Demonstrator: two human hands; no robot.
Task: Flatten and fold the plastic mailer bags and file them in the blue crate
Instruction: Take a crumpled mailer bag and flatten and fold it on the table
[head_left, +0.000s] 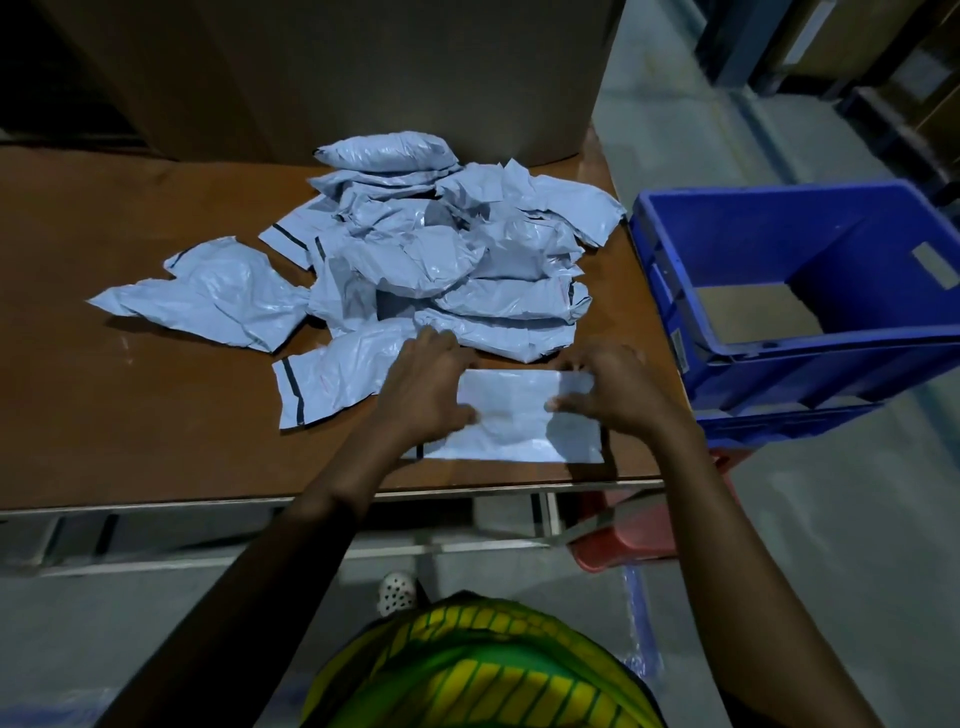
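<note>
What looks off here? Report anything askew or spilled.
The blue crate beside the right edge of the table looks tilted rather than level. The crumpled mailer bags all lie on the table; nothing has spilled.

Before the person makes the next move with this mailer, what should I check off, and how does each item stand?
1. The folded mailer lies flat on the table: ok.
2. Its fold is finished: cannot tell.
3. Both hands are on it, left hand pressing, right hand pinching its right end: ok.
4. The blue crate stands open beside the table's right edge: ok.
5. The pile of crumpled mailers is cleared: not ok.
</note>
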